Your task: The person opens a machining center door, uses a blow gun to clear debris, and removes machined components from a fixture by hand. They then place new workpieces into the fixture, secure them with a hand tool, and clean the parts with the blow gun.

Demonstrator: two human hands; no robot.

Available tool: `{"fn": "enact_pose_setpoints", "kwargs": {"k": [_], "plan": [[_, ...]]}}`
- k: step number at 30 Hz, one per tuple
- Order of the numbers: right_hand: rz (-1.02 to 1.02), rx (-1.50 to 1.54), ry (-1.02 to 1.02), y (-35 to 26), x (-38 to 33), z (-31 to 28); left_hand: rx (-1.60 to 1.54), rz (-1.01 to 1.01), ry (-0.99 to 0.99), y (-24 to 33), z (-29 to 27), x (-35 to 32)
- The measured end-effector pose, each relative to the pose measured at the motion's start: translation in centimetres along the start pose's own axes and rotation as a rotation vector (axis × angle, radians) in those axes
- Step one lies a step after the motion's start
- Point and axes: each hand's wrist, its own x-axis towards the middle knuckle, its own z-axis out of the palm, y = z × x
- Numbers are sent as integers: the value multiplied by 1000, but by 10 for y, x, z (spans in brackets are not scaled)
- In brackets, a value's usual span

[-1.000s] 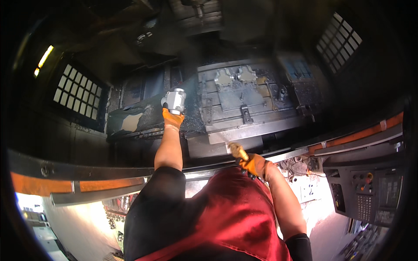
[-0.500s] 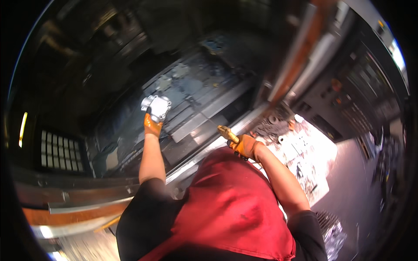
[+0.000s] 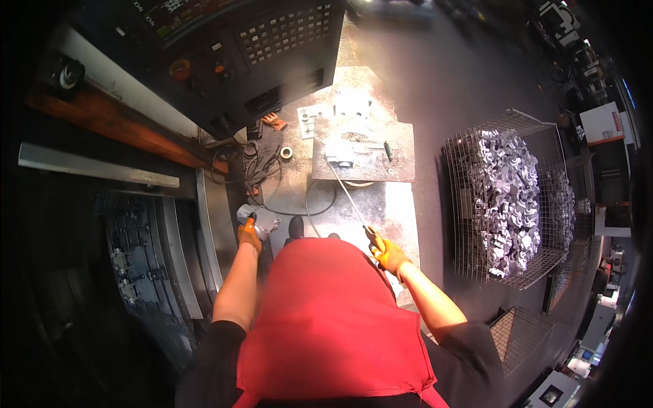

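My left hand (image 3: 249, 233), in an orange glove, grips a grey metal part (image 3: 257, 219) just outside the machine's opening (image 3: 143, 265). In its orange glove, my right hand (image 3: 388, 253) holds the handle of a long thin air-gun nozzle (image 3: 347, 194). The nozzle tip reaches toward metal pieces (image 3: 347, 129) on a small steel work table (image 3: 401, 146) ahead of me. A red apron (image 3: 326, 319) covers my front.
A machine control panel with keys and knobs (image 3: 272, 41) stands at the upper left. A wire basket (image 3: 510, 197) heaped with several grey metal parts sits to the right, with an empty wire basket (image 3: 524, 326) nearer me. Hoses and cables (image 3: 265, 163) lie by the table.
The view has swung away from the machine interior toward the table and floor. My left hand has drawn the metal part out of the machine; my right hand still holds the nozzle.
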Motion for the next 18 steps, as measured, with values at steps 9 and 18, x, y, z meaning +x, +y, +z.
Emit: {"fn": "enact_pose_setpoints", "kwargs": {"k": [9, 18], "plan": [[194, 571, 248, 108, -44, 55, 281, -138, -251, -133, 281, 196], [254, 440, 190, 119, -20, 116, 1726, 186, -162, -120, 373, 217]]}}
